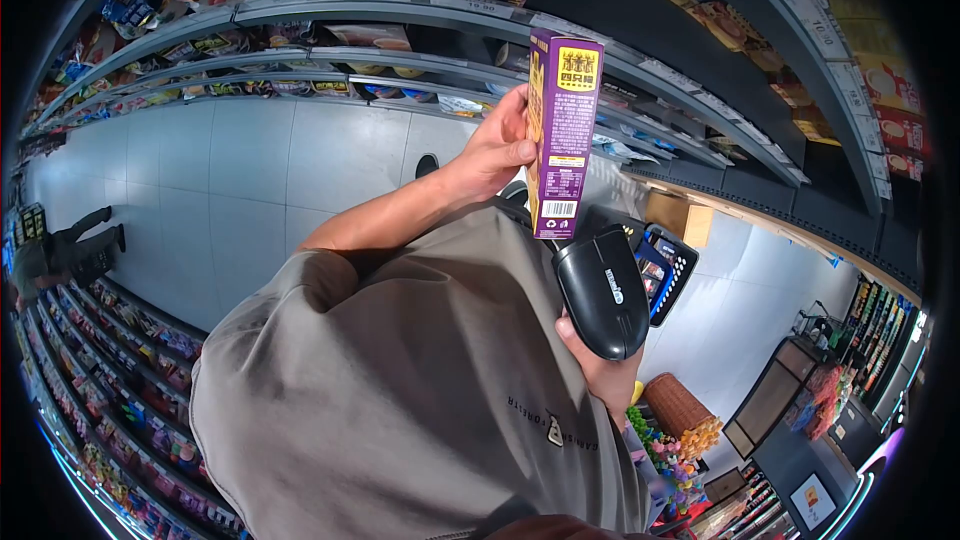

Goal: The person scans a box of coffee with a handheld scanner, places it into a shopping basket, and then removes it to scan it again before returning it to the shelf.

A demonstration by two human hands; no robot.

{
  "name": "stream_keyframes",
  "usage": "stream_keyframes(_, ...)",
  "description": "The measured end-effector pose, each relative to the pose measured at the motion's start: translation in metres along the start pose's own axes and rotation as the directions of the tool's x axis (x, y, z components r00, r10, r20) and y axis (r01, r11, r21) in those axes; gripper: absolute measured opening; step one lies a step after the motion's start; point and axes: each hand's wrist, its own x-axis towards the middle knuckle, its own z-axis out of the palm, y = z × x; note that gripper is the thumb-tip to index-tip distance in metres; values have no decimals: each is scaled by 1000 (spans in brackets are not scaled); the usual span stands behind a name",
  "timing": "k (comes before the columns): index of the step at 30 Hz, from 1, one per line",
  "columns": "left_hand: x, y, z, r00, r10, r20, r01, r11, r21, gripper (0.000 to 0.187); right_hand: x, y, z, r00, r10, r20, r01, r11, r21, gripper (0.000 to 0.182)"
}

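Note:
My left hand point(503, 147) pinches the edge of a tall purple carton point(567, 150), thumb on the near side. The carton stands upright, its yellow label at the top and its printed text and barcode towards me. Just below its lower end is a black barcode scanner point(603, 295). My right hand point(606, 365) is wrapped round the scanner from below; most of the fingers are hidden behind it. Right beside the scanner shows a dark handheld device point(672, 275) with a lit screen and pale keys; what carries it is hidden.
Shelves of packets and boxes curve along the top, with price strips on the shelf edge point(480, 8). More stocked shelves point(120, 380) are at lower left, near another person point(60, 250). A wicker basket point(682, 403) and a counter point(800, 470) are at lower right.

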Motion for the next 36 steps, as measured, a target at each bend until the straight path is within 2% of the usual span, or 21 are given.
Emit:
stream_keyframes(20, 1, 1, 1, 1000, -13, 22, 12, 1000, 22, 87, -5, 3, 10, 997, 19, -71, -11, 994, 113, 35)
stream_keyframes(33, 1, -1, 2, 1000, -19, 2, 19, 999, 34, 88, -2, 6, 5, 999, -18, -40, 20, 999, 46, 34)
stream_keyframes(36, 2, -1, 3, 1000, -20, -3, 21, 999, 39, 88, -4, 7, 10, 990, 20, -136, 2, 987, 160, 28)
